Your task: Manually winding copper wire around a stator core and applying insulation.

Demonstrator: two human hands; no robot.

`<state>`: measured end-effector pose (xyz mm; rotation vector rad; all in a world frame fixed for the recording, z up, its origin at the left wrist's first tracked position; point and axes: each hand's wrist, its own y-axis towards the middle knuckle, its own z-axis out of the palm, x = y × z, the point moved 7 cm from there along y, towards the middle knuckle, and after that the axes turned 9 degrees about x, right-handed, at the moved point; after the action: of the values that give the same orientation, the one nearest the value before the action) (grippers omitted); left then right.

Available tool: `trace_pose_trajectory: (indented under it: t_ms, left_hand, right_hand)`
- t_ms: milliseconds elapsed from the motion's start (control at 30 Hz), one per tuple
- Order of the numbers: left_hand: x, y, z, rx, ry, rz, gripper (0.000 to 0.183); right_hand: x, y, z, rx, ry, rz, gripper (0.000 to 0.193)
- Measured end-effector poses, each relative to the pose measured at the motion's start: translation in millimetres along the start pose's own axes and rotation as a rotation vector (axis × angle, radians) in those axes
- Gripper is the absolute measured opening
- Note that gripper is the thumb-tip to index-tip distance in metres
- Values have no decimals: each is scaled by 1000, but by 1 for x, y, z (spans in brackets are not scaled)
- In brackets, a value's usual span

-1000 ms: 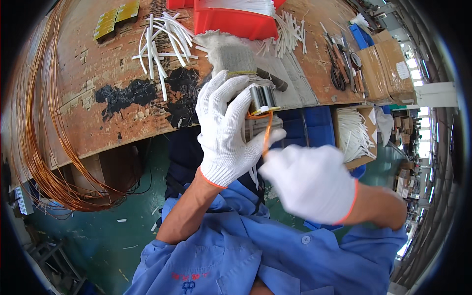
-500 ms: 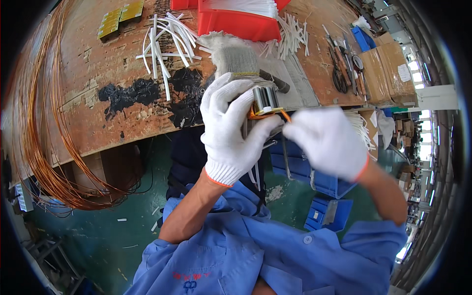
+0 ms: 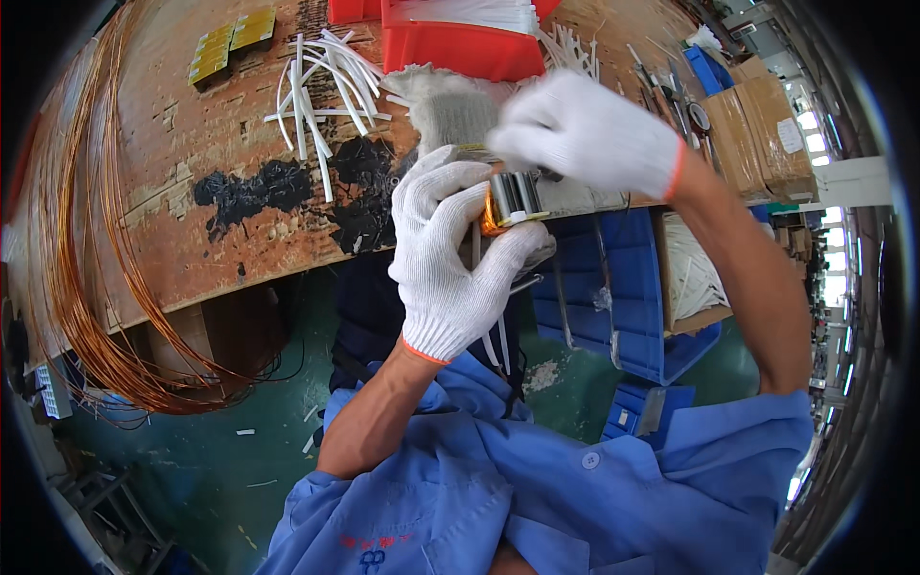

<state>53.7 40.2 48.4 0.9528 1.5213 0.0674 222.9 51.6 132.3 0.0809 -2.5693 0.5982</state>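
Observation:
My left hand (image 3: pixel 450 254), in a white knit glove, grips a small metal core wound with copper wire (image 3: pixel 513 199), held at the edge of the worn wooden workbench (image 3: pixel 192 230). My right hand (image 3: pixel 585 129), also gloved, is raised above and behind the core, fingers pinched together at its top; the wire it pulls is too thin to make out. A grey knit glove (image 3: pixel 450 110) lies on the bench just behind the core.
Long loops of copper wire (image 3: pixel 81 278) hang over the bench's left end. White sleeve strips (image 3: pixel 321 81) lie scattered by a red bin (image 3: pixel 460 43). Pliers (image 3: pixel 671 101), cardboard boxes (image 3: pixel 757 115) at right. Blue crates (image 3: pixel 623 307) stand under the bench.
My right hand has swung from below the core, round its right side, up to above it. The left hand has kept hold of the core, nearly still.

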Motion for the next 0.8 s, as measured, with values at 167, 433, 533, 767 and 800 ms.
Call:
trace_pose_trajectory:
  t_ms: [167, 433, 533, 767, 800]
  left_hand:
    - [-6, 0, 7, 26, 88, 139, 71]
    - [13, -18, 17, 86, 152, 66, 56]
    - [21, -37, 31, 203, 123, -44, 48]
    - [-5, 4, 0, 27, 29, 31, 44]
    - [-3, 4, 0, 27, 25, 29, 47]
  right_hand:
    - [52, -117, 58, -360, -290, -43, 11]
    - [150, -41, 64, -226, -712, -185, 22]
    - [128, -13, 19, -105, -465, -328, 19]
    - [5, 6, -1, -30, 45, -105, 25]
    - [0, -9, 5, -61, 160, -31, 29]
